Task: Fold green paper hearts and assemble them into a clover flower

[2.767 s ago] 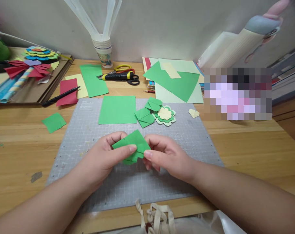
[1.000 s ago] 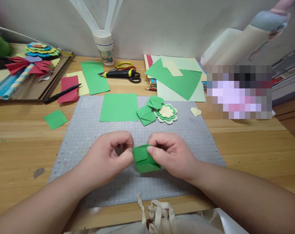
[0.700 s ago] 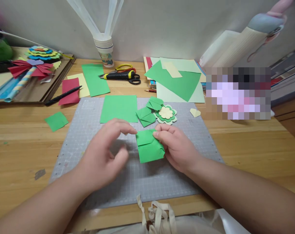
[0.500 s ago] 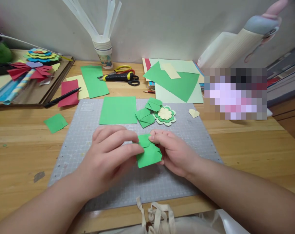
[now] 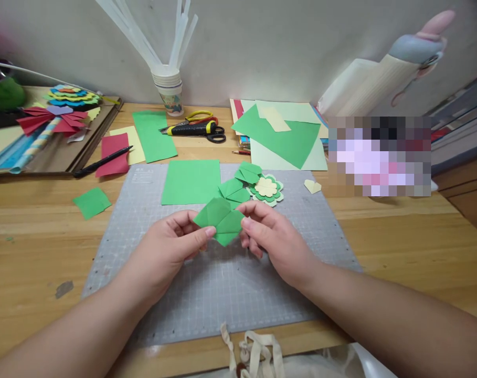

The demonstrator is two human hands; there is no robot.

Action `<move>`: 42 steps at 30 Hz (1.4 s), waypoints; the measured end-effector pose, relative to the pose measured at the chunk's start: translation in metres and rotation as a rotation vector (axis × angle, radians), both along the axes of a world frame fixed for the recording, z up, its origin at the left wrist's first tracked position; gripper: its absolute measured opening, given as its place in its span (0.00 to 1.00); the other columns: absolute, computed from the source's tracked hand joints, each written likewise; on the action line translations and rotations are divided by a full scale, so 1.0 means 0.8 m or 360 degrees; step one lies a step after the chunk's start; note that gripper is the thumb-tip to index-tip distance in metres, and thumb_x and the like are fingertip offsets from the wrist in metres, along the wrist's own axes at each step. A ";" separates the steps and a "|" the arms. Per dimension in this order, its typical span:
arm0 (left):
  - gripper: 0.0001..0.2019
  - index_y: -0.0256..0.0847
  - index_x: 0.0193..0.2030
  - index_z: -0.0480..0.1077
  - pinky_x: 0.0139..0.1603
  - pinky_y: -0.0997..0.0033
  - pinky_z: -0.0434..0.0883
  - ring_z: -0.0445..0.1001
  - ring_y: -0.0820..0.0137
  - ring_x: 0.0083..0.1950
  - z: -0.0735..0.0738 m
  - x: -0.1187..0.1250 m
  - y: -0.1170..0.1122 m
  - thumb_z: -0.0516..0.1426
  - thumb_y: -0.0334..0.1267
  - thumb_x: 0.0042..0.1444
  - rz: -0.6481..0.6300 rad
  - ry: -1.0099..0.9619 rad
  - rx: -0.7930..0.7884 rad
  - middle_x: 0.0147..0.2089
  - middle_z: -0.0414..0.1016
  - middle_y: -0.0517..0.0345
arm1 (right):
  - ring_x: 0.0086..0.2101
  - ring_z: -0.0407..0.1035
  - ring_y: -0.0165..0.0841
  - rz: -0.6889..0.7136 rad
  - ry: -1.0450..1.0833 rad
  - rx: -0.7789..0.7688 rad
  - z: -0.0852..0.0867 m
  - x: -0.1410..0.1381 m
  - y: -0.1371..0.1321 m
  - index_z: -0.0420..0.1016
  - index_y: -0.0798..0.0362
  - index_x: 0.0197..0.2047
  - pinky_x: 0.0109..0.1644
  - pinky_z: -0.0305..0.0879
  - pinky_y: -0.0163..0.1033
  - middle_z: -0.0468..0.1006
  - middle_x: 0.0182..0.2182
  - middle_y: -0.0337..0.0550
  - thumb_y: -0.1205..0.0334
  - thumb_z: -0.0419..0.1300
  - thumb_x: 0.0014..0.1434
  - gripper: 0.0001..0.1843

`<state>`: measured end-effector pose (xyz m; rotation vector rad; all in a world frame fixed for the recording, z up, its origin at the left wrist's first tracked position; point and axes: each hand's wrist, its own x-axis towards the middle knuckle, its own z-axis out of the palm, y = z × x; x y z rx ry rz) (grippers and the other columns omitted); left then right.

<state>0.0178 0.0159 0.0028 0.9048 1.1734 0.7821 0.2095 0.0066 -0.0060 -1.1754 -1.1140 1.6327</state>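
Both hands hold a folded green paper piece (image 5: 221, 220) a little above the grey cutting mat (image 5: 151, 278). My left hand (image 5: 171, 251) pinches its left corner between thumb and forefinger. My right hand (image 5: 266, 236) pinches its right corner in the same way. The piece is heart-like, with a centre crease. Just behind it on the mat lie two similar folded green pieces (image 5: 238, 184), a layered green and cream paper flower (image 5: 266, 188) and a flat green paper square (image 5: 191, 181).
On the wooden table behind the mat lie scissors and a cutter (image 5: 194, 127), green and red paper sheets (image 5: 279, 135), a black pen (image 5: 100, 160) and a paper cup (image 5: 169, 92) with plastic strips. A tray with paper crafts (image 5: 53, 121) sits far left. A small cream heart (image 5: 312, 186) lies at the mat's right.
My hands turned the green piece over and round, from a squarish shape held mostly by the right hand to a diamond pinched at both corners. It is now lifted and farther from me.
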 end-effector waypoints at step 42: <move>0.26 0.41 0.56 0.69 0.55 0.54 0.69 0.71 0.56 0.52 -0.006 -0.044 0.057 0.57 0.47 0.51 -0.0052 0.1763 0.0884 0.54 0.69 0.48 | 0.56 0.59 0.48 -0.0474 -0.1520 0.1044 -0.024 0.028 0.052 0.66 0.51 0.57 0.60 0.53 0.59 0.65 0.55 0.54 0.59 0.59 0.56 0.25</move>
